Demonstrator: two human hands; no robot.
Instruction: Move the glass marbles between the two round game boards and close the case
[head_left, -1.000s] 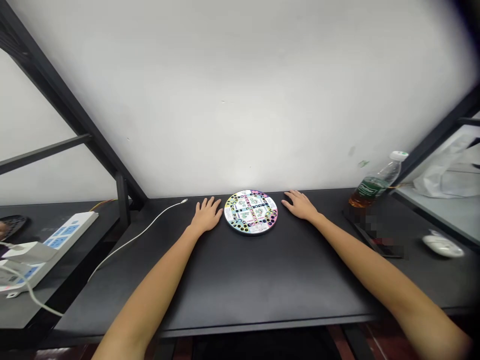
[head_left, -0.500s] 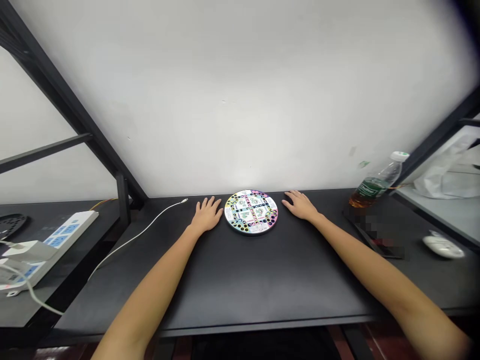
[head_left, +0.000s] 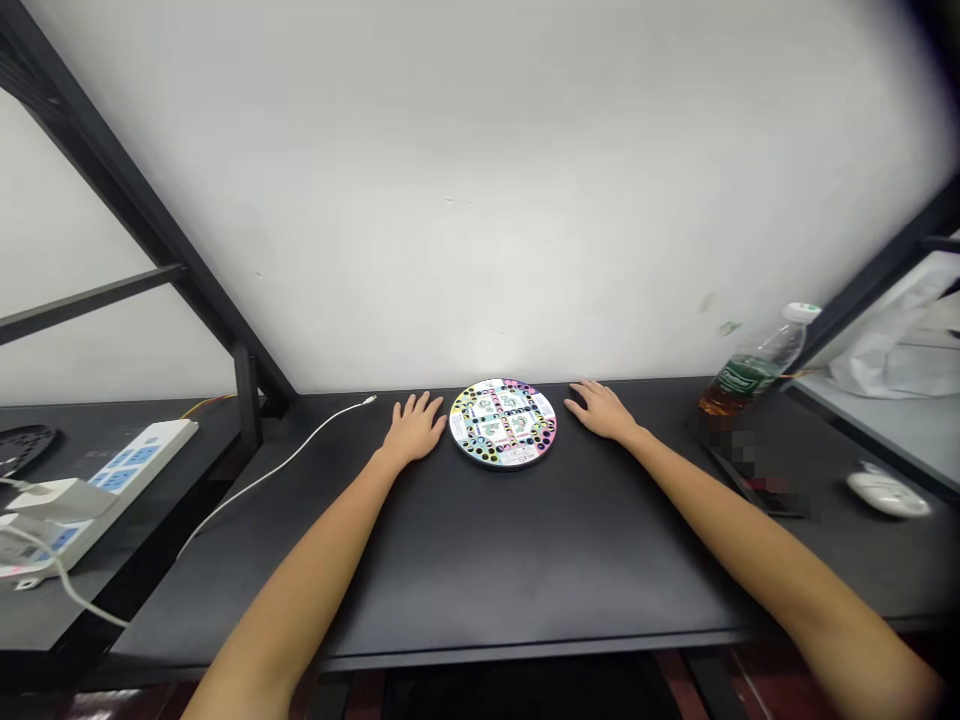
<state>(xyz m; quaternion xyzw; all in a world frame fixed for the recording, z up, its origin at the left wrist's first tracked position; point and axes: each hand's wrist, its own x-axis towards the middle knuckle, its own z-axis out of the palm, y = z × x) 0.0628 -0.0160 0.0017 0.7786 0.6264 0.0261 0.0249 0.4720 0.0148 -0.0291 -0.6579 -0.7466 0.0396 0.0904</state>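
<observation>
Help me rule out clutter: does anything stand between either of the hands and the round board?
Nothing visible: the left hand and right hand flank the round board, with only black tabletop showing in the gaps.

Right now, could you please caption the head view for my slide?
Left hand and right hand rest on the desk, a round board between them.

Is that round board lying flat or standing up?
Flat: the board rests on the table, patterned face up, between the left hand and right hand.

The left hand (head_left: 412, 430) and right hand (head_left: 602, 410) flank a round patterned board (head_left: 503, 424).
</observation>
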